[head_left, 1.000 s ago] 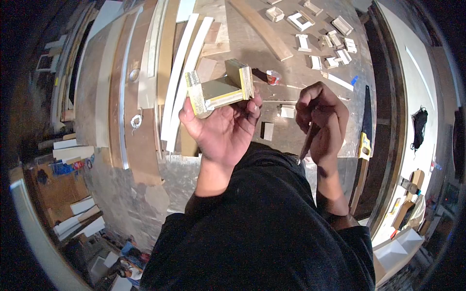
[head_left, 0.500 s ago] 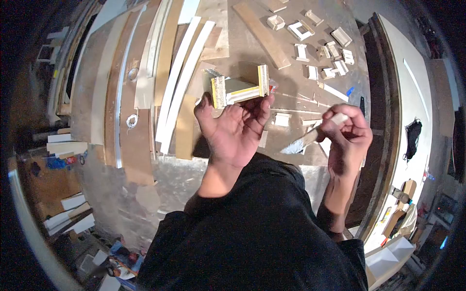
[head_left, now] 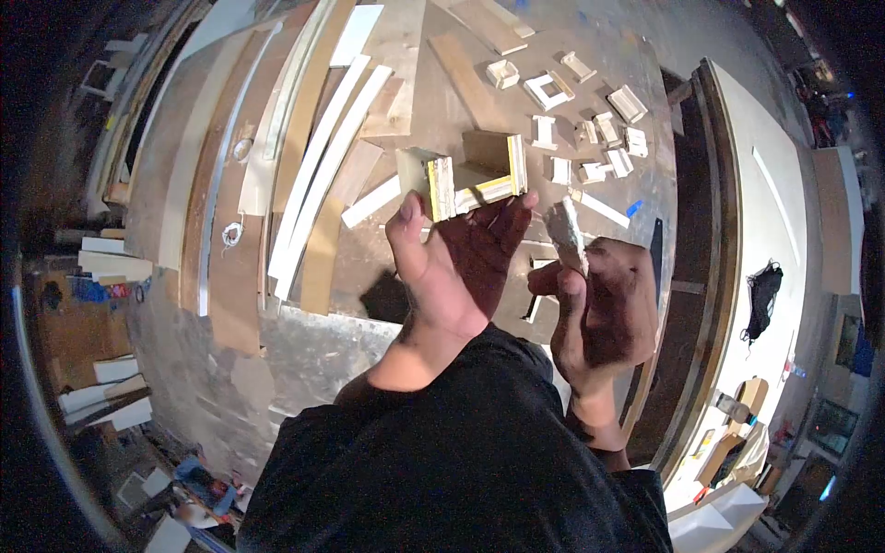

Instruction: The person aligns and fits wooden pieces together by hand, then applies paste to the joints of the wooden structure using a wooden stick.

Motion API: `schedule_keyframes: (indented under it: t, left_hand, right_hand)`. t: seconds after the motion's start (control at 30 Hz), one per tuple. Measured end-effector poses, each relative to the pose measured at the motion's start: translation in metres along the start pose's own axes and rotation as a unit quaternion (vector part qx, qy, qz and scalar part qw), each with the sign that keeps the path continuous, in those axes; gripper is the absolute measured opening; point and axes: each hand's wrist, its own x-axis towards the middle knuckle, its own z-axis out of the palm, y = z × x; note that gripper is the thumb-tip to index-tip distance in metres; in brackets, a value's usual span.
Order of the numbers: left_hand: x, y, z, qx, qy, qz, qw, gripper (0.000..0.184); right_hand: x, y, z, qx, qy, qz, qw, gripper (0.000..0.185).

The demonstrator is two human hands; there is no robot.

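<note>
Your brown worktable fills most of the frame, and your black shirt covers the lower middle. A pale panel stretches down the right side, while two long white strips lie nearly parallel at upper left. Your left hand is at the centre, palm upward, thumb and fingers spread wide apart to cradle a wooden piece, with the thumb by its left block and the fingertips under its right end. Your right hand, right of centre, has its fingers curled in, the thumb and forefinger closed on a flat stick. The U-shaped wooden piece sits just above the centre of the frame, its two blocks standing up from a crosspiece whose front edge is striped yellow and white. Many small wooden parts lie scattered on the table at upper right. A tangle of black cord rests on the panel at the right. The flat stick points upward, just beside the wooden piece; its upper end looks coated in something pale, though the view is too blurred for you to be certain. The smallest is a blue scrap below the scattered parts.
</note>
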Motion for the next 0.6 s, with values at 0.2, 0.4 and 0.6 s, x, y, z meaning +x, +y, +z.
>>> schedule_keyframes:
  t: [0.2,0.4,0.6]
  left_hand:
    - [0.007,-0.023,0.008,-0.008,-0.039,0.098,0.994,0.072]
    - [0.004,-0.029,0.032,0.068,-0.025,0.121,0.99,0.077]
    - [0.005,-0.03,0.038,0.108,0.006,0.128,0.986,0.084]
  right_hand:
    - [0.004,0.005,-0.009,0.022,-0.01,-0.037,0.999,0.039]
    - [0.009,0.0,0.002,0.093,-0.012,-0.037,0.995,0.044]
    - [0.002,-0.004,-0.008,0.099,-0.113,0.025,0.988,0.046]
